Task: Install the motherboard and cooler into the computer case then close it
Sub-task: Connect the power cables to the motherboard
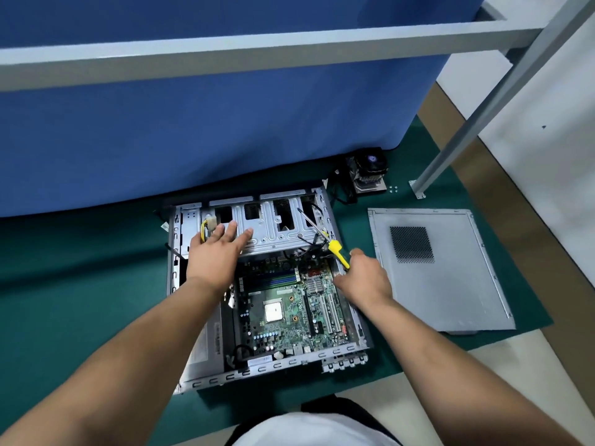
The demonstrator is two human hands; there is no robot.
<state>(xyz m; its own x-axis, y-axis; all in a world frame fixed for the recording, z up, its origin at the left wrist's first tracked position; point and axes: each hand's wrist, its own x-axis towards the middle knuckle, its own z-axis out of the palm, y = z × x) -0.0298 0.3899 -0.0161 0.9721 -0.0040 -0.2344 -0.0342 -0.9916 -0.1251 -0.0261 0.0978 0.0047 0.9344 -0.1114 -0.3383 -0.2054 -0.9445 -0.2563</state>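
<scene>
Now the left hand (215, 252) lies flat, fingers straight, pressing on the metal drive cage (277, 228) at the far end of the open computer case (193, 379). The right hand (362, 276) grips a yellow-handled screwdriver (336, 251), its shaft pointing away toward the cage. Between and just below both hands, the motherboard (289, 313) sits inside the case. Beyond the right hand, the cooler (367, 170) stands on the green mat (80, 268); to that hand's right lies the side panel (450, 284).
</scene>
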